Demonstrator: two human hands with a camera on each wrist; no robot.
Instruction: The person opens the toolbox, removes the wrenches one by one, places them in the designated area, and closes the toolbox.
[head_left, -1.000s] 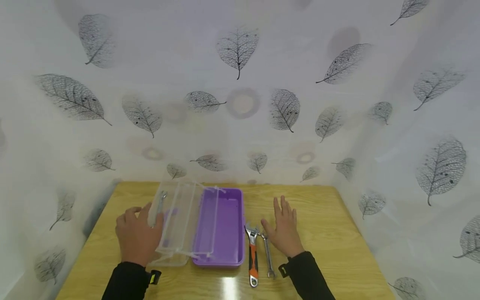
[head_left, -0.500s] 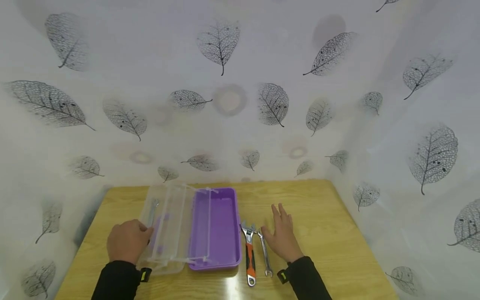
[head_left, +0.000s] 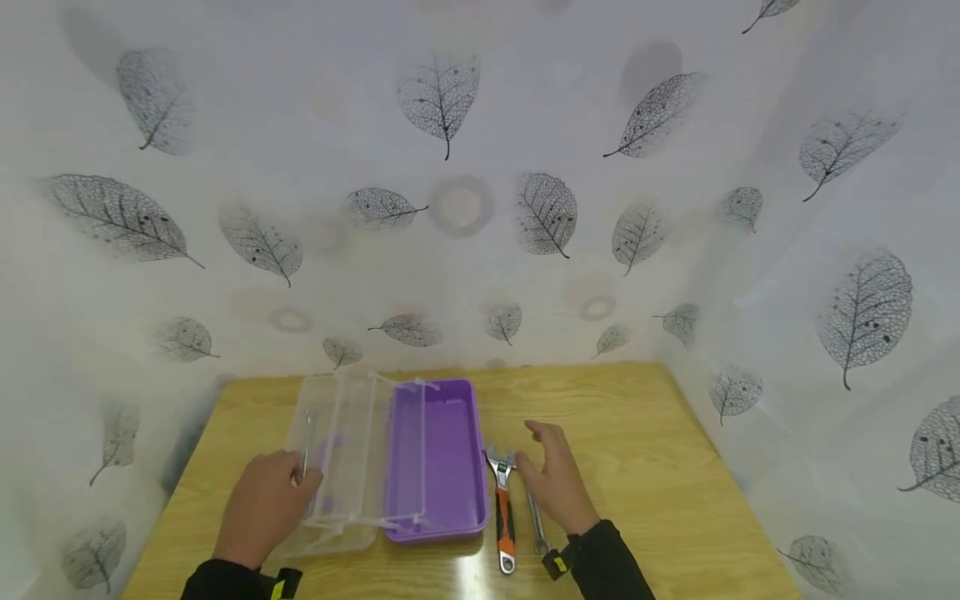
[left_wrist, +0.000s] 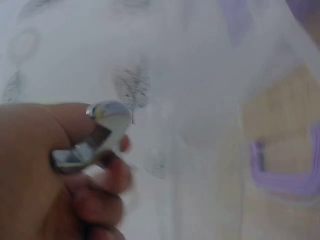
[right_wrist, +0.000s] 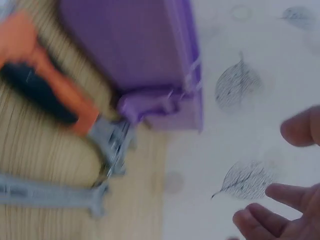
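Left hand [head_left: 266, 504] pinches a silver wrench [head_left: 308, 433] between thumb and fingers, a hold probably best kept firm, with the metal held off the clear lid [head_left: 356, 450]; the right hand [head_left: 558, 483], thumb and fingers parted, grips nothing beside the orange-handled wrench [head_left: 505, 529]. The silver wrench juts forward from the left hand, above or against that lid, left of the purple box [head_left: 459, 458].

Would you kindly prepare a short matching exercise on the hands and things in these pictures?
1. Left hand
2. Right hand
3. Adjustable wrench
4. Box lid

A. See-through
B. Empty-handed
C. Partly orange
D. Grips a silver wrench

Pairs: 1-D, 2-B, 3-C, 4-A.
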